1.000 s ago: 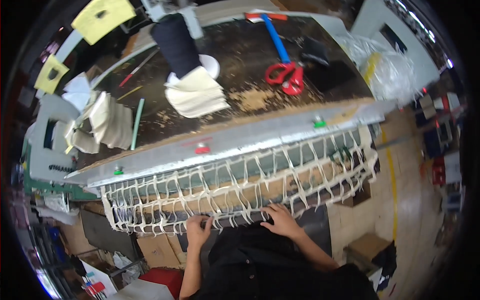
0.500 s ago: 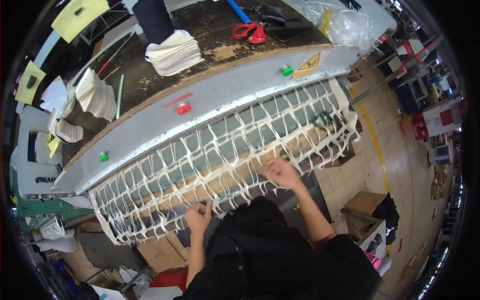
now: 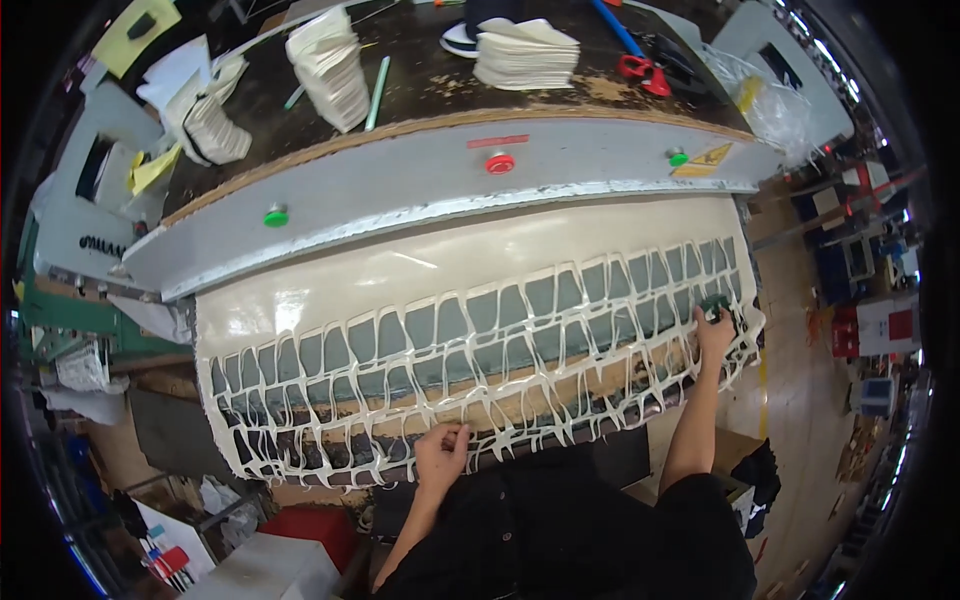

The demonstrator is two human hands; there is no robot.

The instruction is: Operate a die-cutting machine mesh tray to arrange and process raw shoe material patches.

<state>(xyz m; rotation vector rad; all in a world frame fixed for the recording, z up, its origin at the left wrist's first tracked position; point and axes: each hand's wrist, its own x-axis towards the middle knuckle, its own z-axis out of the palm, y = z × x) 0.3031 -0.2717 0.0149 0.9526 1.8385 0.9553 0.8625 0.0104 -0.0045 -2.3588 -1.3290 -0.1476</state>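
Note:
A cream sheet (image 3: 420, 250) lies across the press bed, its far band whole and its near part cut out into a net of thin strips. At the near edge of this sheet, my left hand (image 3: 440, 457) is closed, thumb and forefinger pinching a strip. My right hand (image 3: 714, 332) reaches out to the right end of the net. Its fingers are closed on a small dark green cutting die (image 3: 712, 302), which they partly cover. Grey-green and brown bed surface shows through the holes.
Beyond the sheet runs the grey press beam (image 3: 370, 178) with a red button (image 3: 499, 163) and green buttons (image 3: 276, 215). On its dark top stand stacks of cream pieces (image 3: 527, 55), red-handled scissors (image 3: 645, 75) and clear plastic wrap (image 3: 770, 105). A red box (image 3: 310, 535) sits below left.
The sheet has come toward me, and a whole cream band now shows between beam and net. My right hand has moved right onto the cutting die. The view has turned.

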